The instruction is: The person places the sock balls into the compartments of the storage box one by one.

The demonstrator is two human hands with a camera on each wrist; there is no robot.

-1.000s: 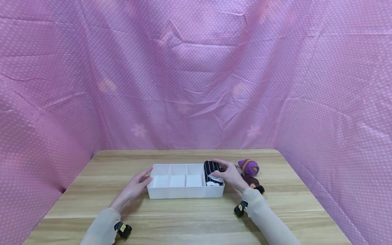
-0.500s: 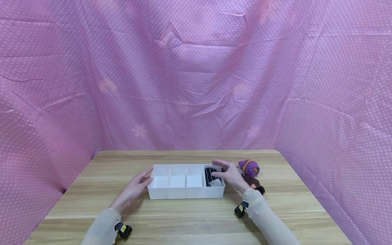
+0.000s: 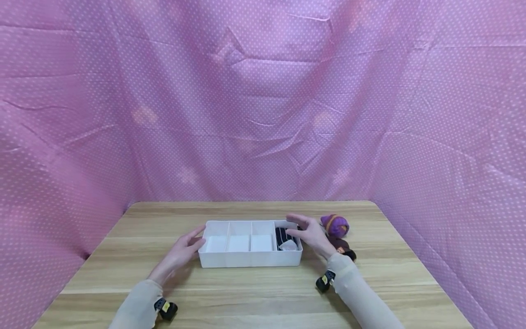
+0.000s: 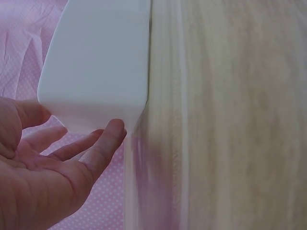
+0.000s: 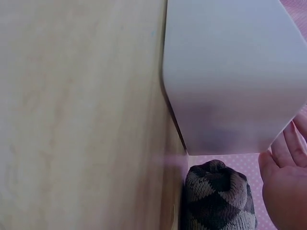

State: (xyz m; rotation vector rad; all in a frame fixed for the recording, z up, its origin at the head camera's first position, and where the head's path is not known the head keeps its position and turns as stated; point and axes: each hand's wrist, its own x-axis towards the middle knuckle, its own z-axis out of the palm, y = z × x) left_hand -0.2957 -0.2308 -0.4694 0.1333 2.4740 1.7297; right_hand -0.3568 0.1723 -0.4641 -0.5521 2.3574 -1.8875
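Note:
A white divided box [image 3: 249, 259] stands on the wooden table in the head view. In its rightmost compartment lies a black cloth bundle with thin white stripes and a pale patch [image 3: 283, 238], like a rolled sock. My right hand [image 3: 310, 234] hovers at that compartment's right rim, fingers spread and partly covering the bundle. In the right wrist view, its fingertips lie by the box's edge. My left hand [image 3: 181, 253] is at the opposite end; in the left wrist view its extended fingers [image 4: 103, 146] touch the end wall.
Right of the box lie a purple rolled sock with orange stripes [image 3: 334, 226] and a dark brown one [image 3: 339, 243], partly behind my right wrist. The right wrist view shows a diamond-patterned rolled sock [image 5: 218, 196] beside the box. Pink dotted cloth [image 3: 263, 114] surrounds the table.
The striped bundle, which rose above the rim under my right hand, has sunk into the compartment. My right hand has eased slightly right and off it. My left hand has stayed put.

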